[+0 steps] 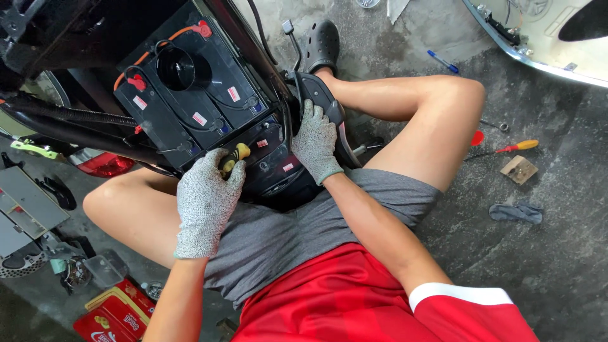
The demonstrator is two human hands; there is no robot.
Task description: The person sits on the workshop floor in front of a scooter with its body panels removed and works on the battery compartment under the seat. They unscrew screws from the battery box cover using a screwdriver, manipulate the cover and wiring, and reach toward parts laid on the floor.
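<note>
Item: seated repair work at an opened scooter body, seen from above.

- Left hand [206, 201], grey knit glove, centre-left of the frame — fingers curled tight round a screwdriver with a yellow-and-black handle [233, 158], tip aimed into the black housing [278, 172] just above the lap. The tip itself is hidden.
- Right hand [315, 140], same glove, centre of the frame — fingers spread flat, pressing on a curved black panel [324, 101] at the right edge of the housing; it grips nothing.
- Battery pack [190, 95], upper left of centre: black blocks with red terminal caps, an orange cable and a round black duct sit exposed, with no cover over them.
- Floor [557, 253], bare concrete. At right: a second screwdriver with red-and-yellow handle [519, 146], a small wooden block [519, 169], a grey rag [517, 212], a blue pen [443, 61].
- Lower left: a red-and-yellow box [114, 313] and loose grey parts [28, 209].
- Upper right: a pale body panel [538, 35] lies detached on the floor.

Progress, as judged: the stripping looks well advanced — one panel off, batteries bare. The black panel is seemingly attached at the housing, the screwdriver at a fastener there; whether that fastener is loose cannot be told.
</note>
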